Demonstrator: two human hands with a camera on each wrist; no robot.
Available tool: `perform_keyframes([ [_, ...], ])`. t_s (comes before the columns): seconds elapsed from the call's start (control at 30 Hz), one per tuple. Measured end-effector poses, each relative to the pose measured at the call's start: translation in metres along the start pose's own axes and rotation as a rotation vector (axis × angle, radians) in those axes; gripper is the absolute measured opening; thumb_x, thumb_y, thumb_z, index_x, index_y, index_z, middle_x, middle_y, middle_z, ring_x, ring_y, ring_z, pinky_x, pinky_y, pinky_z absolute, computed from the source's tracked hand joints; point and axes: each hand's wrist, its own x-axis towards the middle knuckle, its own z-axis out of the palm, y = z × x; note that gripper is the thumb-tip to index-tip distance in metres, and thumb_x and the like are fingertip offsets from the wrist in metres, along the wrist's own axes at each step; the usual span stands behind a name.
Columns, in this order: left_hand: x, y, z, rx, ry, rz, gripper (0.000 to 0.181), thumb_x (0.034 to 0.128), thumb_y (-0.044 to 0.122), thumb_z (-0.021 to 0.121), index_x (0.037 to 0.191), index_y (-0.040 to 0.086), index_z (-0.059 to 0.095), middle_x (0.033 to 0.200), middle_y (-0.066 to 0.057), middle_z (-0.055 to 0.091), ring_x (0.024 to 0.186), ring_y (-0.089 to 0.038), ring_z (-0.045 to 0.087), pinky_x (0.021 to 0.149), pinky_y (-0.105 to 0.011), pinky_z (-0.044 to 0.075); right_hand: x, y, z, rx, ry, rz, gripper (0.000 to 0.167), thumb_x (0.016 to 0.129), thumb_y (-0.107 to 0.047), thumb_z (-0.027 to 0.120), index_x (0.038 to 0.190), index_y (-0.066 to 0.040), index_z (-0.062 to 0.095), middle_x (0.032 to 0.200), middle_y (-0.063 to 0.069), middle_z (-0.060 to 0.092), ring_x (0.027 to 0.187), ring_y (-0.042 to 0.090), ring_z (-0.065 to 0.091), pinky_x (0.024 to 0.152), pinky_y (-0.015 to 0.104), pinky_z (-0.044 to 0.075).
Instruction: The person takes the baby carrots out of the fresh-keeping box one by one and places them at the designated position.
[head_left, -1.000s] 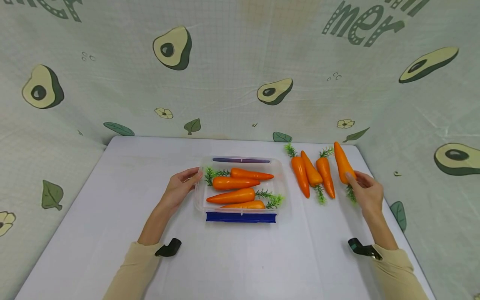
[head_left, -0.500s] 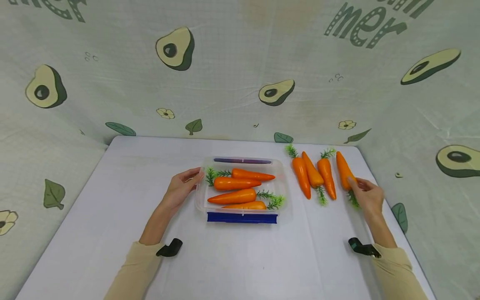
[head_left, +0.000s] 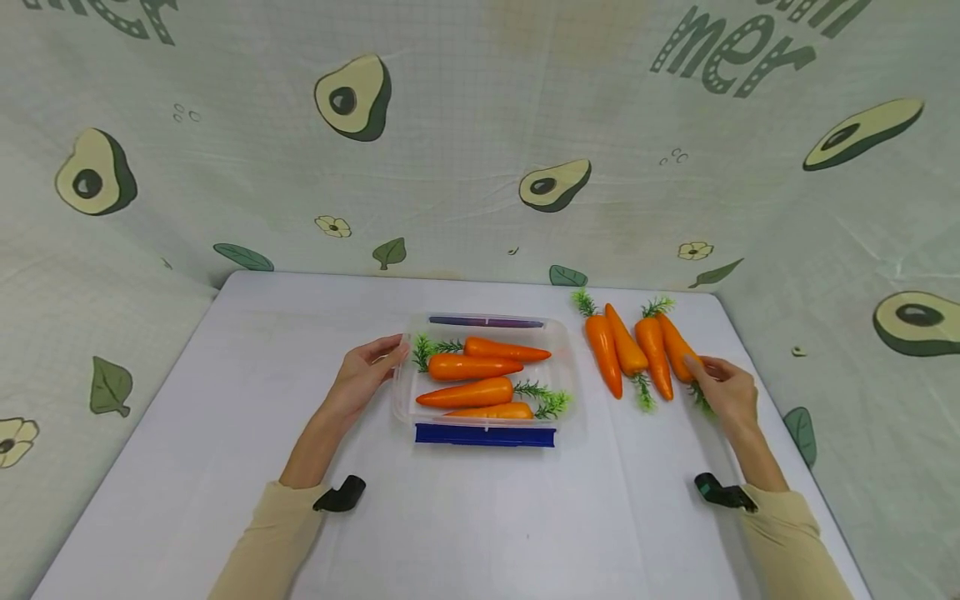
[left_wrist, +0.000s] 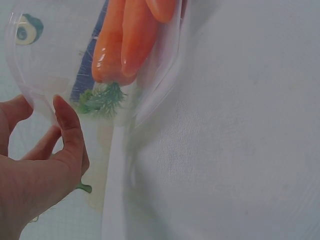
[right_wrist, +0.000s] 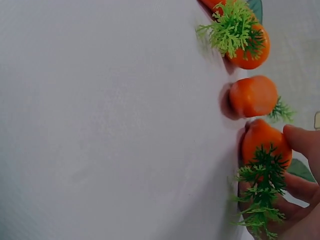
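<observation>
A clear, blue-flapped container (head_left: 485, 435) holds four orange carrots (head_left: 475, 366) lying lengthwise. To its right on the table (head_left: 480, 517), another carrot (head_left: 677, 347) slants, tip pointing away, beside three leafy-topped carrots (head_left: 624, 342).

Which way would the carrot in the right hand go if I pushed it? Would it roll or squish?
The carrot would probably roll, because its body looks round, and perhaps swing in a curve, since it narrows to a tip. Its shiny surface might be a little slippery. The leaves look thin and feathery, so they would likely bend.
</observation>
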Motion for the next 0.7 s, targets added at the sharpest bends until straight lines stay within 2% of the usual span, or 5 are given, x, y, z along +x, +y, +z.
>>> perform_keyframes([
  [0.1,0.000,0.000,0.000,-0.006,-0.006,0.007,0.058,0.1006,0.037,0.068,0.148,0.007,0.054,0.146,-0.011,0.055,0.125,-0.024,0.055,0.106,-0.031,0.049,0.000,-0.001,-0.004,-0.028,-0.040,-0.025,0.079,0.098,-0.061,0.058,0.143,0.004,0.056,0.138,0.030,0.057,0.125,0.042,0.052,0.079,0.027,0.043],
  [0.33,0.000,0.001,0.000,0.006,-0.008,0.017,0.057,0.1016,0.036,0.067,0.149,0.006,0.053,0.146,-0.013,0.055,0.125,-0.025,0.055,0.107,-0.032,0.048,-0.001,-0.004,-0.009,-0.079,-0.081,-0.094,0.078,0.101,-0.058,0.055,0.145,0.006,0.051,0.141,0.032,0.053,0.126,0.046,0.053,0.093,0.045,0.051],
  [0.47,-0.001,0.002,0.000,0.017,-0.010,0.008,0.057,0.1022,0.035,0.066,0.150,0.008,0.053,0.148,-0.010,0.054,0.126,-0.025,0.054,0.106,-0.031,0.048,-0.002,-0.008,-0.012,-0.094,-0.073,-0.133,0.071,0.104,-0.048,0.055,0.145,0.009,0.047,0.143,0.034,0.050,0.127,0.049,0.051,0.103,0.057,0.047],
  [0.6,-0.001,0.003,0.001,0.014,-0.011,-0.001,0.056,0.1024,0.034,0.066,0.150,0.008,0.053,0.148,-0.009,0.054,0.127,-0.025,0.055,0.107,-0.033,0.048,-0.004,-0.014,-0.014,-0.103,-0.047,-0.201,0.059,0.106,-0.035,0.057,0.142,0.011,0.050,0.141,0.035,0.051,0.125,0.050,0.050,0.105,0.060,0.045],
  [0.7,-0.001,0.003,0.001,0.012,-0.007,0.001,0.056,0.1020,0.035,0.066,0.150,0.008,0.053,0.148,-0.010,0.054,0.126,-0.025,0.055,0.106,-0.032,0.049,-0.007,-0.022,-0.016,-0.108,-0.033,-0.253,0.054,0.106,-0.031,0.058,0.140,0.010,0.053,0.139,0.034,0.053,0.124,0.049,0.051,0.104,0.061,0.045],
])
